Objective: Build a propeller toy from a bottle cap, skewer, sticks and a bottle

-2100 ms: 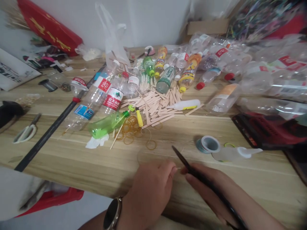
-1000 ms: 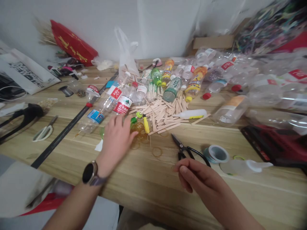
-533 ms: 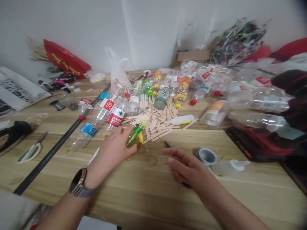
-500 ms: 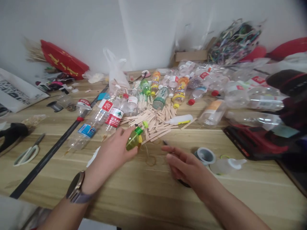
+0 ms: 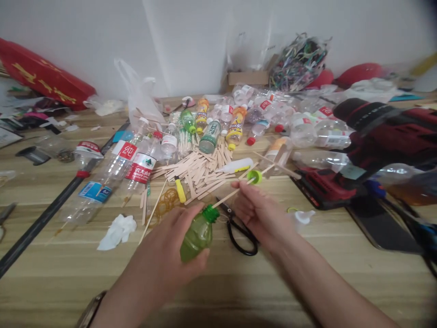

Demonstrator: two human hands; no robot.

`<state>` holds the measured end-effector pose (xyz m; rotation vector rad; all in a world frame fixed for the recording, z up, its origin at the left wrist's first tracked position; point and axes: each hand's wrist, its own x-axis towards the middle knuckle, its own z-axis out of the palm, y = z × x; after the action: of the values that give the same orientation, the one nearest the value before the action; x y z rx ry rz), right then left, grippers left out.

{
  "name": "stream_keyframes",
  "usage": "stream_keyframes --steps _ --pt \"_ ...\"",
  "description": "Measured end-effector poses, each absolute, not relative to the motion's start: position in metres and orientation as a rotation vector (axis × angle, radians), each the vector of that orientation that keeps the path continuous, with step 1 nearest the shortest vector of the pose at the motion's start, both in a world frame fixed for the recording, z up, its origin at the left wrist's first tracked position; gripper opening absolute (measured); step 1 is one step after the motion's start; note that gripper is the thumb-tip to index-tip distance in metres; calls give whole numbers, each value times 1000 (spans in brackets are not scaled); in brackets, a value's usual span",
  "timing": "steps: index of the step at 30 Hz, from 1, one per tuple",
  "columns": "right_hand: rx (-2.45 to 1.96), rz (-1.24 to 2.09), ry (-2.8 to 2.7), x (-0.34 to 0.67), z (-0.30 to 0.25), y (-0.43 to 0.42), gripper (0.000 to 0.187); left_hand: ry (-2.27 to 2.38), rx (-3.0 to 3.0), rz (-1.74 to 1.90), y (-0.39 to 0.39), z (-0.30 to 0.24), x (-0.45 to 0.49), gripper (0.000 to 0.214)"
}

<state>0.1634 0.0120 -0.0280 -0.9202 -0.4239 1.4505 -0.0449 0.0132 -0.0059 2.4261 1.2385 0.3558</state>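
My left hand [image 5: 164,259] is wrapped round a green plastic bottle [image 5: 198,234], its uncapped neck tilted up to the right. My right hand [image 5: 261,212] pinches a thin wooden stick [image 5: 225,198] whose near end meets the bottle's mouth. A light green bottle cap [image 5: 254,176] sits on the stick just beyond my fingers. Crossed flat wooden sticks [image 5: 278,165] are at the stick's far end. Black-handled scissors [image 5: 242,237] lie on the table between my hands, partly behind the right one.
Loose craft sticks [image 5: 201,171] are heaped ahead, with a yellow-handled tool [image 5: 180,190] and rubber bands [image 5: 167,202] nearby. Many plastic bottles [image 5: 235,127] lie behind. A red-and-black power drill [image 5: 375,136] stands at right, near a phone [image 5: 378,228]. Crumpled tissue [image 5: 118,232] lies left.
The green bottle has come nearer in my left hand, its neck now uncapped in view. My right hand has risen and now holds the stick with the cap. The view has shifted right.
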Motion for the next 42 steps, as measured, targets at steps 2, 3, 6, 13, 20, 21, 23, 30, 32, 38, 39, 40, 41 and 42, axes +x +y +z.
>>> stream_keyframes --steps 2,3,6,13,20,21,23,30,32,38,39,40,41,42 --pt "-922 1370 -405 174 -23 17 50 1243 2406 326 9 -9 -54 62" --pt "-922 1335 -395 178 -21 21 50 1245 2397 308 7 -11 -60 62" --pt "-929 1255 -358 189 -20 33 42 1274 2374 234 2 -14 -76 59" --pt "-1010 1198 -307 199 -34 56 37 1275 2372 200 -8 -17 -93 62" --pt "-1093 1220 -236 195 -43 65 27 1180 2377 225 -7 -14 -82 66" --pt "-1103 1230 -222 194 -43 66 25 1167 2379 236 -7 -14 -80 66" --pt "-1124 1257 -203 191 -44 67 24 1144 2382 246 -7 -13 -78 66" --pt "-1255 1388 -290 177 -35 47 18 1171 2335 161 -8 -8 -75 63" --pt "-1301 1393 -382 172 -32 30 19 1184 2307 133 -7 -8 -73 62" --pt "-1486 1186 -1296 168 -32 -28 22 1255 2308 158 -1 -9 -69 61" --pt "-1509 975 -1626 168 -33 -34 24 1253 2309 151 0 -9 -68 61" --pt "-1506 751 -1899 169 -35 -39 27 1240 2306 141 0 -9 -67 61" --pt "-1491 544 -2105 169 -37 -42 29 1217 2299 133 1 -9 -66 62" --pt "-1483 400 -2220 170 -39 -45 31 1188 2293 129 1 -8 -66 63"
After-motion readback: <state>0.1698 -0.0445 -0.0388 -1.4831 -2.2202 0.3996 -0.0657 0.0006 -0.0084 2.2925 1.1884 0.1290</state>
